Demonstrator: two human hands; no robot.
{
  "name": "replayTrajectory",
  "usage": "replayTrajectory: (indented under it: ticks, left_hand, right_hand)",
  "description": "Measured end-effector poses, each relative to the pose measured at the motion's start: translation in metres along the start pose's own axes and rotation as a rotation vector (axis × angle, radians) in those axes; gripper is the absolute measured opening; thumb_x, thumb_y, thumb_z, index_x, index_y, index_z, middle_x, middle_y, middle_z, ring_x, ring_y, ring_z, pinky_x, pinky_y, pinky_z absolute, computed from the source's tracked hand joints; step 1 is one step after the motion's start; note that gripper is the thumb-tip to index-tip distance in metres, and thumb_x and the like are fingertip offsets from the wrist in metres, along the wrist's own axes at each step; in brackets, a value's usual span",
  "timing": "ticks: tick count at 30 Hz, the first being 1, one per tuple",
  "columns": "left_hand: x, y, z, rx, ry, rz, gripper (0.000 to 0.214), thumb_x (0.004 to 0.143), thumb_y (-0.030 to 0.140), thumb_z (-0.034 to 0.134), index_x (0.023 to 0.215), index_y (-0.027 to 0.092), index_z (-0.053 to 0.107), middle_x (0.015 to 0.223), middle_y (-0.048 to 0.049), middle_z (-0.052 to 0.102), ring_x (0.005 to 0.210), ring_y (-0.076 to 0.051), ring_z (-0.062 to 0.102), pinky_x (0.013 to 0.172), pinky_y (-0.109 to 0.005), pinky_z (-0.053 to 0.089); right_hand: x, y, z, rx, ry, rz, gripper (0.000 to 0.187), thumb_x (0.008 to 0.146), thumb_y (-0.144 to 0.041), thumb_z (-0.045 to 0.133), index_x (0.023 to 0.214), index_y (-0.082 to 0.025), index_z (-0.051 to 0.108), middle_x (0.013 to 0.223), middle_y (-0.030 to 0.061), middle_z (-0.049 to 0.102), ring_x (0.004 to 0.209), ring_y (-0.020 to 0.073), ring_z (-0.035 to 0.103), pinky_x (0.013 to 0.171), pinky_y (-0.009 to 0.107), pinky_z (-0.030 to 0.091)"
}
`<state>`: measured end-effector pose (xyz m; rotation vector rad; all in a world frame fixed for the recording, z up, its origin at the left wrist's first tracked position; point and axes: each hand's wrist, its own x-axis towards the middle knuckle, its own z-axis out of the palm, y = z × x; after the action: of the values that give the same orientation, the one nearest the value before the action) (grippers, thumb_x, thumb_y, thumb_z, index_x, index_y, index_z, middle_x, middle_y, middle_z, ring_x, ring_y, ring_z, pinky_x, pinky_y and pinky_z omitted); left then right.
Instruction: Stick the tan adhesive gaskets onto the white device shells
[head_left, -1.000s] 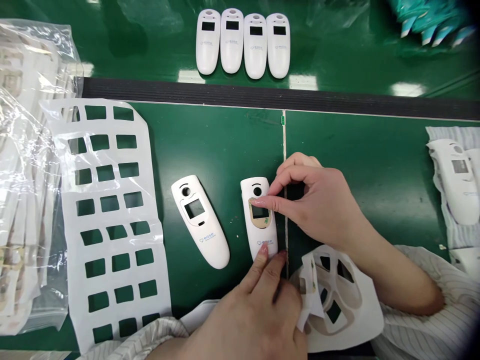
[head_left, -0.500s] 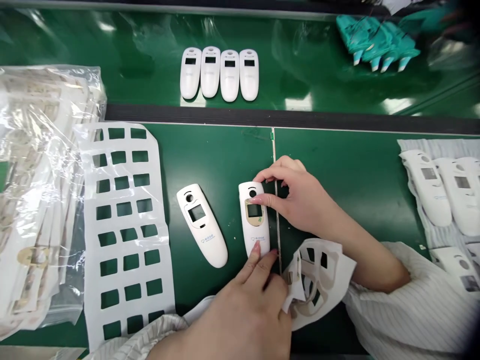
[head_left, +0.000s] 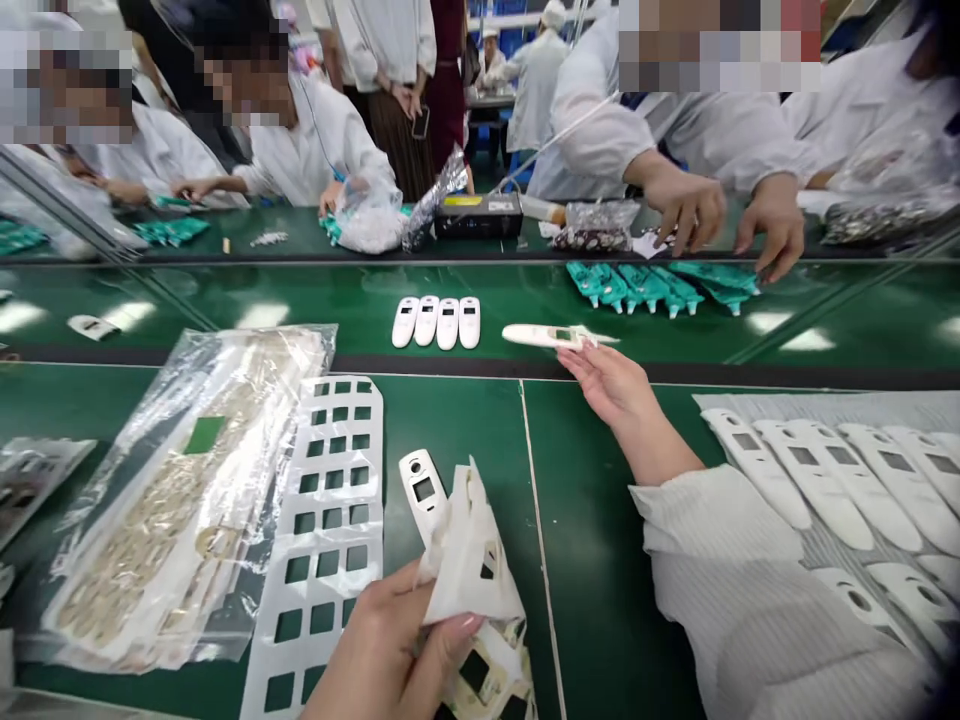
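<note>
My right hand (head_left: 611, 385) reaches forward over the green belt, its fingers gripping the right end of a white thermometer shell (head_left: 531, 334) that lies nearly level. Closer in, my left hand (head_left: 382, 640) is closed on a crumpled white sticker sheet (head_left: 480, 575) with cut-out windows. Behind that sheet, partly covered by it, a second thermometer shell (head_left: 421, 483) with a window and a round hole rests on the green table. To the left of it a long white sheet (head_left: 341, 520) with rows of square holes lies flat.
Several white thermometers (head_left: 437, 322) stand in a row on the belt (head_left: 337, 340), with teal parts (head_left: 637, 288) farther right. A clear bag of sticker sheets (head_left: 187, 500) lies left; several shells (head_left: 810, 460) rest on foam at right. Co-workers' hands (head_left: 686, 205) are across the belt.
The view has tilted up. My right hand has carried the shell forward from the table to the belt. My left hand has come off that shell and now raises the crumpled sheet.
</note>
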<state>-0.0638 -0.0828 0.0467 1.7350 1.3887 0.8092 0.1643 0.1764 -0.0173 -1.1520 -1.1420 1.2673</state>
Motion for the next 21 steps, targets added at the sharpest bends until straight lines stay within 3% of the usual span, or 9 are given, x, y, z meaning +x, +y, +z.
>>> replayTrajectory:
  ticks: [3, 6, 9, 11, 13, 15, 18, 21]
  left_hand:
    - [-0.009, -0.003, 0.003, 0.028, 0.08, 0.035, 0.028, 0.094, 0.032, 0.045, 0.083, 0.02, 0.068, 0.078, -0.0043, 0.066, 0.066, -0.016, 0.065, 0.056, -0.021, 0.05]
    - [-0.017, -0.004, 0.005, 0.051, 0.163, 0.039, 0.029, 0.093, 0.033, 0.046, 0.08, 0.02, 0.068, 0.076, -0.0034, 0.067, 0.066, -0.016, 0.066, 0.057, -0.021, 0.051]
    - [-0.024, -0.001, 0.001, 0.115, 0.253, 0.016, 0.031, 0.092, 0.032, 0.049, 0.071, 0.02, 0.067, 0.066, -0.0007, 0.066, 0.057, -0.014, 0.063, 0.057, -0.021, 0.051]
    - [-0.029, 0.003, -0.004, 0.151, 0.338, 0.006, 0.032, 0.09, 0.034, 0.053, 0.064, 0.019, 0.064, 0.059, 0.0006, 0.063, 0.051, -0.013, 0.058, 0.058, -0.023, 0.052]
    - [-0.036, 0.004, -0.01, 0.161, 0.415, -0.014, 0.035, 0.089, 0.036, 0.056, 0.059, 0.019, 0.062, 0.054, 0.0013, 0.061, 0.048, -0.013, 0.056, 0.057, -0.023, 0.052]
    - [-0.043, 0.004, -0.015, 0.146, 0.464, -0.038, 0.035, 0.087, 0.038, 0.058, 0.058, 0.019, 0.062, 0.054, 0.0013, 0.061, 0.048, -0.013, 0.055, 0.053, -0.022, 0.05]
    - [-0.053, -0.002, -0.018, 0.103, 0.508, -0.072, 0.034, 0.086, 0.041, 0.059, 0.06, 0.019, 0.064, 0.056, 0.0006, 0.063, 0.051, -0.014, 0.057, 0.05, -0.021, 0.047]
    - [-0.059, -0.008, -0.017, 0.042, 0.543, -0.143, 0.039, 0.086, 0.047, 0.058, 0.06, 0.019, 0.065, 0.057, -0.0013, 0.062, 0.053, -0.015, 0.057, 0.049, -0.021, 0.045]
  right_hand:
    - [-0.004, 0.005, 0.01, -0.067, 0.012, -0.074, 0.027, 0.094, -0.034, 0.057, 0.112, -0.015, 0.059, 0.107, 0.0061, 0.063, 0.09, 0.0169, 0.063, 0.075, 0.035, 0.056]
    - [-0.039, 0.013, 0.031, -0.215, -0.088, -0.133, 0.031, 0.092, -0.034, 0.059, 0.117, -0.015, 0.057, 0.11, 0.0069, 0.062, 0.091, 0.018, 0.063, 0.078, 0.038, 0.056]
    - [-0.091, 0.018, 0.061, -0.409, -0.289, -0.245, 0.042, 0.086, -0.031, 0.065, 0.123, -0.015, 0.055, 0.118, 0.0112, 0.061, 0.104, 0.0242, 0.062, 0.09, 0.048, 0.051]
    - [-0.124, 0.017, 0.081, -0.516, -0.483, -0.361, 0.058, 0.078, -0.028, 0.072, 0.131, -0.019, 0.053, 0.136, 0.0145, 0.053, 0.126, 0.0286, 0.05, 0.108, 0.05, 0.039]
    - [-0.149, 0.015, 0.098, -0.614, -0.679, -0.461, 0.063, 0.075, -0.026, 0.072, 0.135, -0.026, 0.052, 0.148, 0.0089, 0.044, 0.137, 0.028, 0.039, 0.115, 0.047, 0.032]
    - [-0.162, 0.015, 0.109, -0.719, -0.796, -0.526, 0.056, 0.079, -0.026, 0.066, 0.134, -0.029, 0.054, 0.152, 0.0043, 0.04, 0.141, 0.0275, 0.033, 0.117, 0.047, 0.028]
    - [-0.161, 0.015, 0.113, -0.886, -0.781, -0.554, 0.046, 0.088, -0.024, 0.053, 0.134, -0.023, 0.054, 0.153, 0.0072, 0.039, 0.144, 0.0286, 0.028, 0.118, 0.05, 0.026]
    - [-0.146, 0.016, 0.098, -1.044, -0.632, -0.513, 0.046, 0.091, -0.022, 0.045, 0.135, -0.014, 0.053, 0.153, 0.0132, 0.036, 0.144, 0.0319, 0.026, 0.117, 0.051, 0.026]
